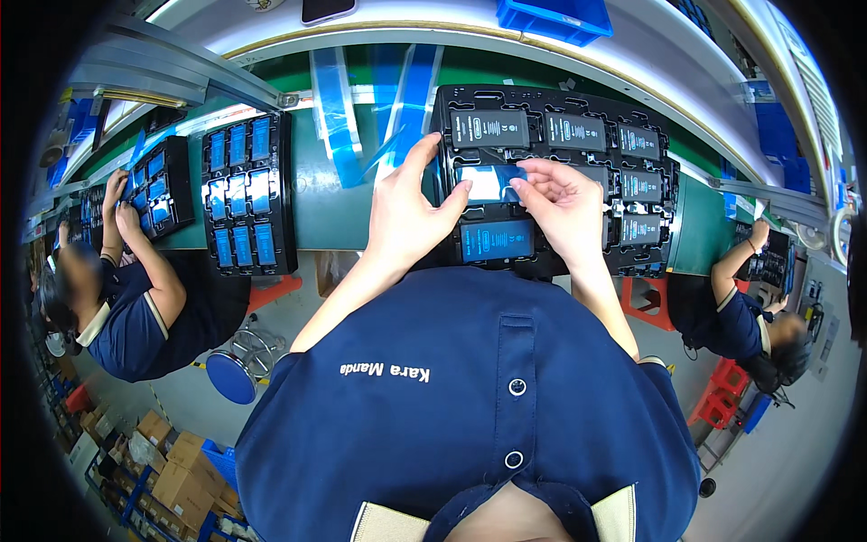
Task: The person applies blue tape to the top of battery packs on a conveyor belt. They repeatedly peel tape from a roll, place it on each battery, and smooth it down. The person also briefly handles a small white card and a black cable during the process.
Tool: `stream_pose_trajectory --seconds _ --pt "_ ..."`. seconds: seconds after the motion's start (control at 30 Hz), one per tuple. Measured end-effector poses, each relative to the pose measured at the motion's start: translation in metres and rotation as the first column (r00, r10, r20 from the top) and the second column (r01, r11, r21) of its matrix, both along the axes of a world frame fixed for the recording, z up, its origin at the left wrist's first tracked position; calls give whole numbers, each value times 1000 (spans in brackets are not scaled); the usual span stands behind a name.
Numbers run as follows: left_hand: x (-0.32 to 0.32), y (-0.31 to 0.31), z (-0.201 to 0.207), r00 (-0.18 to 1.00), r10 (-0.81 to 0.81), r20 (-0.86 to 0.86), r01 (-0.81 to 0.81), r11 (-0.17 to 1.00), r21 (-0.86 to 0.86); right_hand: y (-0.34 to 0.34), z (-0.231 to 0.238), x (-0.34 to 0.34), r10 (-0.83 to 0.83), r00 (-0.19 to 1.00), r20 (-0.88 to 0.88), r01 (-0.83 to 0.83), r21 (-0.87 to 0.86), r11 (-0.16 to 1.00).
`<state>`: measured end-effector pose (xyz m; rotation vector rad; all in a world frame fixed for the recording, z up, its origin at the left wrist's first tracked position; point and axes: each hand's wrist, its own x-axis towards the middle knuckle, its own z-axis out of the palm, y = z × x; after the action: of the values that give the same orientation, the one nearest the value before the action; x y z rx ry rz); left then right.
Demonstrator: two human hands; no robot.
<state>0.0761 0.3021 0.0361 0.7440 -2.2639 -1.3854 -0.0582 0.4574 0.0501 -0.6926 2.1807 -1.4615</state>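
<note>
A black plastic tray (445, 107) with flat phone-type batteries in its pockets lies on the green bench in front of me. My right hand (567, 200) pinches the right end of a clear blue film (492, 183) over the left battery of the middle row. Glare whitens part of that film. My left hand (408, 206) rests at the tray's left side, thumb and index finger apart. Its thumb tip touches near the film's left end, and the index tip meets the tray's edge. Around them sit a dark battery (489, 128) above and a blue-looking battery (497, 241) below.
Blue film strips (336, 117) hang over the bench's far side. Left of me stands another black tray (287, 199) of blue-covered batteries. A blue bin (555, 20) and a phone (328, 9) are on the shelf above. Co-workers (135, 307) sit at both sides, near a blue stool (231, 377).
</note>
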Motion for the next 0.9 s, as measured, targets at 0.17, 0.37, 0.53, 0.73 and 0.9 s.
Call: stream_pose_trajectory --seconds 0.17,0.37,0.53,0.73,0.9 --pt "0 0 1 1000 -1 19 1 1000 -6 -6 8 5 39 988 -152 -32 47 998" --pt "1 1 1 999 39 3 -38 991 -129 -11 25 10 161 927 -339 -77 248 966" --pt "10 -13 -1 920 35 -392 -235 847 -476 -7 32 10 125 902 -413 -55 177 983" --pt "24 -9 43 829 -422 -366 229 855 -466 -23 42 17 303 884 -356 -367 -127 921" --pt "20 -11 42 865 -287 -412 193 948 -255 -33 30 16 436 888 -146 -459 -211 863"
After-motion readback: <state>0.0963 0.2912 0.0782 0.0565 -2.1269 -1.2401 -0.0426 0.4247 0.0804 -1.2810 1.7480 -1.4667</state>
